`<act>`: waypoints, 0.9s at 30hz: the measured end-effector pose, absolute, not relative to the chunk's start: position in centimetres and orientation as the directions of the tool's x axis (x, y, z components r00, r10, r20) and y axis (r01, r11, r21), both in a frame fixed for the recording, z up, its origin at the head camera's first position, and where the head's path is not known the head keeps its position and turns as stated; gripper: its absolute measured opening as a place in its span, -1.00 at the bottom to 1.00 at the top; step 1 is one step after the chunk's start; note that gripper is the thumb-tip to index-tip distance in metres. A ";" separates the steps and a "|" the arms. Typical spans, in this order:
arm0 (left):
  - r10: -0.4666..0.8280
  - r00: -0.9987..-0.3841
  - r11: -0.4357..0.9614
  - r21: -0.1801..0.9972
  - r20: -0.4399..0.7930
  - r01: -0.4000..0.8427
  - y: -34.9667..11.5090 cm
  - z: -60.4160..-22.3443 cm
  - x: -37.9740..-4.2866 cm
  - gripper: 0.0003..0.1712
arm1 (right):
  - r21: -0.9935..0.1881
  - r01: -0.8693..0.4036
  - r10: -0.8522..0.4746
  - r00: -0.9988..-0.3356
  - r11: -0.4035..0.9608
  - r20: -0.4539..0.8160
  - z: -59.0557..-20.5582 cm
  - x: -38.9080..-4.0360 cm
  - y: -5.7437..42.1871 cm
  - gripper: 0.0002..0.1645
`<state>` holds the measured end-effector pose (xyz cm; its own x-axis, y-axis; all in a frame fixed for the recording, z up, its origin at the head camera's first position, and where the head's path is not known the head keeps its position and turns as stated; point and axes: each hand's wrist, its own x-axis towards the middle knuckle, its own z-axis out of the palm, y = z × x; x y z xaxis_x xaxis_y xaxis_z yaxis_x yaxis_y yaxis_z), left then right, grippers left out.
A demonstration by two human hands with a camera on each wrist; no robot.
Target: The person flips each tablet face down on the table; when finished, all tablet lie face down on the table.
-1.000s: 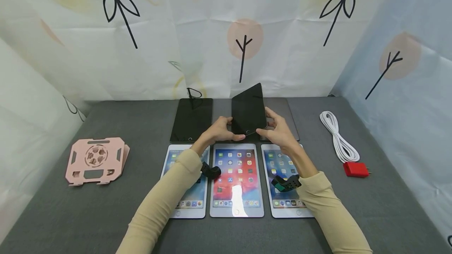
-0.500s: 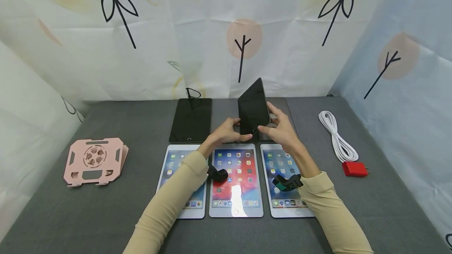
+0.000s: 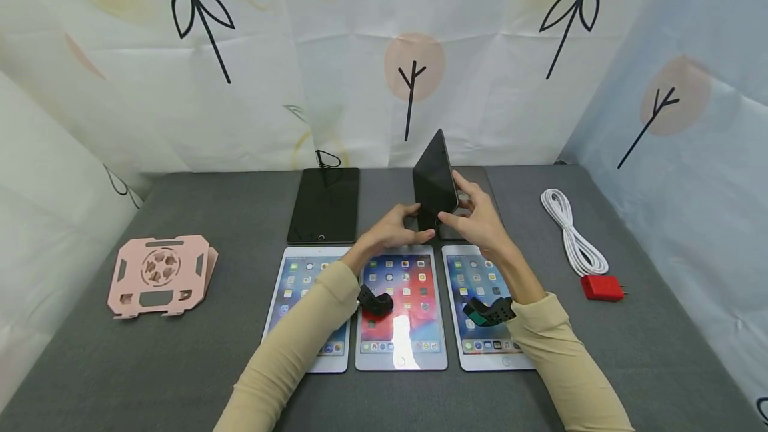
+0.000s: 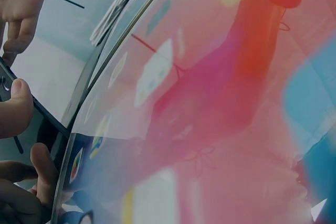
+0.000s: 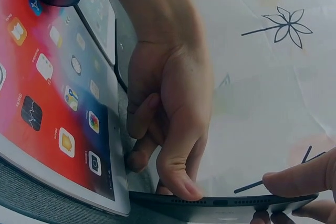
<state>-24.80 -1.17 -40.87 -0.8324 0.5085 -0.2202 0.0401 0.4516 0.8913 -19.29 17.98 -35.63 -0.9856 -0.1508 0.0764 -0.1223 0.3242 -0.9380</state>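
Note:
A black-fronted tablet (image 3: 431,179) is raised and tilted at the back of the table, its screen dark. My right hand (image 3: 479,219) grips its lower right side, with the thumb at the front and fingers behind. At the lower left corner, my left hand (image 3: 395,227) holds it between thumb and fingers. In the right wrist view, that left hand (image 5: 173,82) reaches to the tablet's lower edge (image 5: 220,201), where speaker holes and a port show. Behind the right hand lies another dark tablet (image 3: 489,199), partly hidden. A black-screened tablet (image 3: 324,205) lies flat at the left.
Three white tablets with lit screens lie in a front row: left (image 3: 294,279), middle (image 3: 403,299) and right (image 3: 480,272). A pink slotted stand (image 3: 159,275) is at the left. A coiled white cable (image 3: 575,232) and red charger plug (image 3: 603,288) lie at the right.
The held tablet has shifted right and turned, so its screen appears narrower. My left hand has followed it to the right; my right hand has moved only slightly.

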 end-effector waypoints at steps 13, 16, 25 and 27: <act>0.532 -0.816 0.467 0.882 -0.224 0.062 -1.2 -40.8 -24.3 -0.06 | -0.942 -0.133 -0.167 -0.982 0.308 0.085 -35.5 -19.4 17.7 0.00; 0.550 -0.802 0.447 0.893 -0.233 0.047 -1.5 -40.4 -24.3 -0.08 | -0.943 -0.139 -0.177 -0.980 0.301 0.088 -35.5 -19.5 17.5 0.00; 0.544 -0.837 0.268 0.958 -0.060 0.106 -3.0 -38.4 -24.8 -0.24 | -0.951 -0.143 -0.188 -0.978 0.273 0.093 -36.0 -19.7 17.0 0.03; 0.538 -0.842 0.242 0.963 -0.030 0.120 -3.3 -37.8 -24.7 -0.21 | -0.954 -0.143 -0.190 -0.977 0.264 0.094 -36.2 -19.7 17.0 0.04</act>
